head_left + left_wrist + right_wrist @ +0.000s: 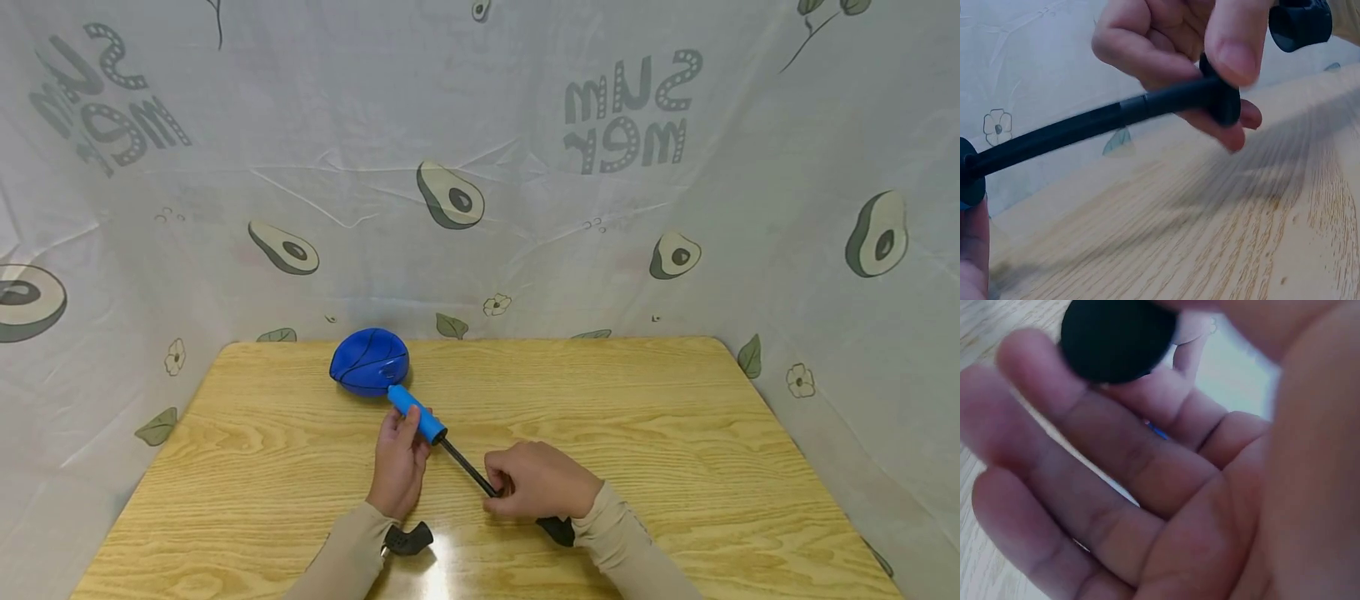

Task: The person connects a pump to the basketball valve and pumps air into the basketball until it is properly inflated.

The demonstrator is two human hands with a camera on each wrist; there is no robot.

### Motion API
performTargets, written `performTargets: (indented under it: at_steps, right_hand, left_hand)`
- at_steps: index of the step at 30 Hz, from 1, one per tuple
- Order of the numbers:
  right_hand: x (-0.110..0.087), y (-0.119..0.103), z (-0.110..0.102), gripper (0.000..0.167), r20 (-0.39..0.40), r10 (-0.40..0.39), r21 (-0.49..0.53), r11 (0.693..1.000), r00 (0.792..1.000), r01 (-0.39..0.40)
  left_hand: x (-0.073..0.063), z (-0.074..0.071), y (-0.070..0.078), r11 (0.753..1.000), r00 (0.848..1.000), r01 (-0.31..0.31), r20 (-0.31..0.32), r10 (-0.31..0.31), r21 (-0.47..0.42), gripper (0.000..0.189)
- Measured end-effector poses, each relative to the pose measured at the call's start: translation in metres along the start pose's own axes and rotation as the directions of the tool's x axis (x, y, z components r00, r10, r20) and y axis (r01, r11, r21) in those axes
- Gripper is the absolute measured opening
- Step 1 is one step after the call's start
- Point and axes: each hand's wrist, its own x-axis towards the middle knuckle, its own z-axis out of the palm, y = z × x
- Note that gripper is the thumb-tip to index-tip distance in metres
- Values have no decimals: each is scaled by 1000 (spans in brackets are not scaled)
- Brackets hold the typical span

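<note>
A small hand pump slants across the table, its blue barrel point(429, 427) pointing up and left and its black rod point(467, 467) drawn out toward the lower right. My left hand point(401, 467) grips the barrel, thumb lying along the top. The barrel's tip meets the lower edge of a blue ball point(363, 360) with black lines, which looks caved in and underinflated. With thumb and fingers, my right hand point(540, 479) pinches the black handle point(1225, 103) at the rod's end. Seen from the right wrist, the handle's round end point(1119, 340) sits between thumb and fingertips.
The wood-grain table point(637, 392) runs back to a pale curtain point(525, 233) printed with avocados and lettering, which also hangs at both sides. A black wrist mount point(408, 539) shows at the left wrist, another point(557, 530) at the right.
</note>
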Motion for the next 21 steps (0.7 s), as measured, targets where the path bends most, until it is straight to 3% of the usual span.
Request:
performTargets:
  at_steps: [5,11,16,21]
  right_hand:
    - [1,4,0,26,-21,58,25,998,998,-57]
    - [4,5,3,18,-157,106,32,994,982,-102]
    - [9,5,10,16,-216,85,17,996,973,-83]
    - [14,9,18,19,-282,63,-30,997,957,-74]
  left_hand:
    - [-2,1,2,1000,1000,21,13,-21,2,47]
    - [-2,1,0,998,998,45,32,-46,37,50]
    - [-3,2,-3,987,995,50,83,-63,150,40]
    - [-4,4,-6,977,987,45,139,-75,211,43]
